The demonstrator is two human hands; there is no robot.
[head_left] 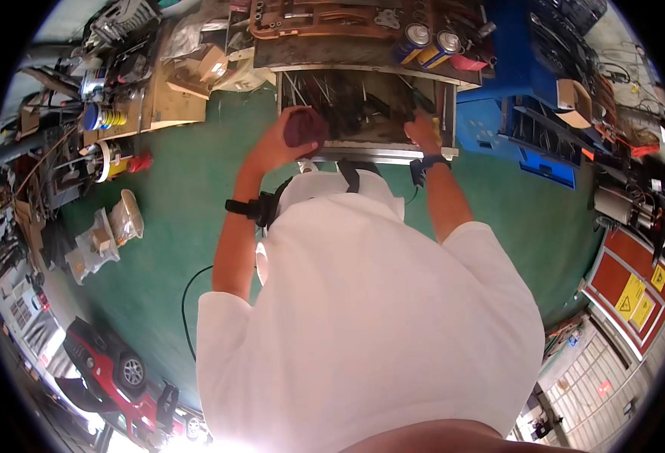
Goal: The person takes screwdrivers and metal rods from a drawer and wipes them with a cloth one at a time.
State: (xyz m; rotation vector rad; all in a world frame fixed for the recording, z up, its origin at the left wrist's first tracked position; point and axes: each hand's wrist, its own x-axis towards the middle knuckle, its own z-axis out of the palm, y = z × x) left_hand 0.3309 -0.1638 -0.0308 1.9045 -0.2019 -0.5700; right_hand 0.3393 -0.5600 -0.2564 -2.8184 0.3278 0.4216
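My left hand is closed around a bunched dark red cloth at the left front corner of an open tool drawer. Over the drawer's right side is my right hand, with its fingers curled together. What it grips, if anything, is too small and dark to make out. Something yellow lies just to its right. Inside the drawer is a jumble of dark hand tools, several with long thin shafts.
On the bench above the drawer are an orange socket tray and two spray cans. A blue cabinet stands at the right. To the left is a wooden bench with cardboard. Plastic bags lie on the green floor.
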